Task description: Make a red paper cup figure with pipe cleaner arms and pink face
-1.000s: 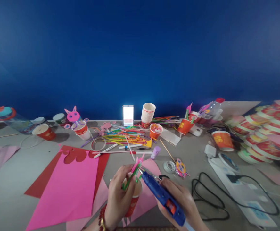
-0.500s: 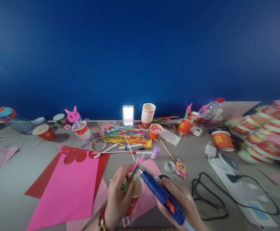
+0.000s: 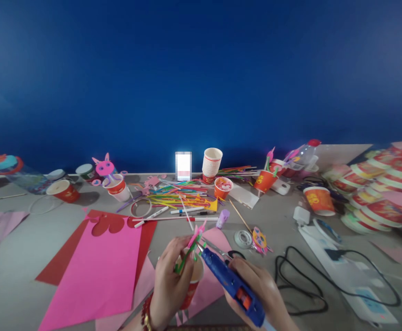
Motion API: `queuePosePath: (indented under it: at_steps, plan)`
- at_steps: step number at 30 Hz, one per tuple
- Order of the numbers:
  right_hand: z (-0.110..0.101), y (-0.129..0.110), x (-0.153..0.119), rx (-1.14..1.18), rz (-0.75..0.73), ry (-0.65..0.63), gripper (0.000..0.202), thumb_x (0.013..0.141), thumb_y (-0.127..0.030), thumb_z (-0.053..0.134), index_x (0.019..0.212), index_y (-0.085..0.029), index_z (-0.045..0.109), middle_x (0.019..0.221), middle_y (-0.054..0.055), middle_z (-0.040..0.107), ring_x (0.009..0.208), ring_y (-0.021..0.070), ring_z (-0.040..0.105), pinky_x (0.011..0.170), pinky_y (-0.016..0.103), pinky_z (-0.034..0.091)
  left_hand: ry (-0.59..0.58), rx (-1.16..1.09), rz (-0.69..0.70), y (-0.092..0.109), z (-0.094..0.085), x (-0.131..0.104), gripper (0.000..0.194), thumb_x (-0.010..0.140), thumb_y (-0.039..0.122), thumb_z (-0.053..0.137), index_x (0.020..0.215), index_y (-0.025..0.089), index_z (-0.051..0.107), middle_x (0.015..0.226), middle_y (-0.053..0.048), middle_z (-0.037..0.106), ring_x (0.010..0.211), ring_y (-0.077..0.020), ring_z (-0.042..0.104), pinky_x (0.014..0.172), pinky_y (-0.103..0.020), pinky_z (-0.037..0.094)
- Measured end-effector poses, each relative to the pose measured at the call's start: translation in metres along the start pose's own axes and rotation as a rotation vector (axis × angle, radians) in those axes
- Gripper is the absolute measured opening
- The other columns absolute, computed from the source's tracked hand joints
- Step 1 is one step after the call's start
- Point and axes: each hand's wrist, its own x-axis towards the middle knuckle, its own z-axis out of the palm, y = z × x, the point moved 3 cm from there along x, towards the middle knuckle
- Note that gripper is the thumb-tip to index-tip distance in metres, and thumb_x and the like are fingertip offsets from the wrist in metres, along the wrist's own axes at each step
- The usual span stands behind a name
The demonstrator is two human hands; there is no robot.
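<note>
My left hand (image 3: 169, 271) is closed, pinching a pink paper cutout with green strips (image 3: 196, 236). A red and white paper cup (image 3: 189, 296) stands partly hidden behind that hand, with pale paper strips below it. In my right hand (image 3: 261, 289) is a blue glue gun (image 3: 223, 271), gripped by its handle. Its metal nozzle points up and left, at or very near the green strips; whether it touches cannot be seen. Scissors with dark handles (image 3: 236, 254) lie behind the glue gun on pink paper (image 3: 209, 294).
Bright pink paper (image 3: 100, 276) lies on red sheets to the left. Colourful pipe cleaners (image 3: 176, 195) and markers (image 3: 187, 210) spread across the middle. A tape roll (image 3: 243, 239) and a yellow-pink cutout (image 3: 260, 240) sit right. Farther right are a black cable (image 3: 301, 285) and power strip (image 3: 346, 280).
The glue gun's nozzle has shifted slightly down and left against the green strips. My left hand keeps its hold, almost unmoved.
</note>
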Motion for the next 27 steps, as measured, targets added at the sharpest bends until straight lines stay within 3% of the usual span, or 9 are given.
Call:
queuePosePath:
  at_steps: [16,23,27]
  plan:
    - [0.001,0.002,-0.002,0.006,0.015,-0.039,0.012,0.08,-0.017,0.055,0.085,-0.024,0.047,0.068,-0.001,0.058,0.053,0.0153,0.056,0.049,0.024,0.038,0.028,0.06,0.053,0.005,-0.002,0.002,0.022,0.089,0.015,0.056,0.107,0.023,0.066,0.081,-0.001,0.067,0.07,-0.0149,0.063,0.065,-0.021,0.05]
    - [0.004,0.006,-0.004,-0.005,-0.004,0.053,0.007,0.078,-0.022,0.057,0.083,-0.024,0.051,0.065,0.0,0.061,0.051,0.0172,0.06,0.046,0.024,0.04,0.06,0.019,0.054,0.004,-0.004,0.001,0.025,0.086,0.014,0.059,0.107,0.025,0.068,0.084,-0.001,0.069,0.072,-0.0155,0.064,0.068,-0.021,0.05]
    - [-0.001,0.007,-0.008,0.058,0.073,0.136,0.009,0.08,-0.023,0.057,0.089,-0.024,0.058,0.069,0.004,0.065,0.056,0.0198,0.063,0.053,0.026,0.048,0.051,-0.04,-0.067,-0.005,-0.003,-0.003,0.021,0.086,0.02,0.062,0.106,0.024,0.07,0.08,-0.001,0.07,0.069,-0.0159,0.065,0.064,-0.021,0.05]
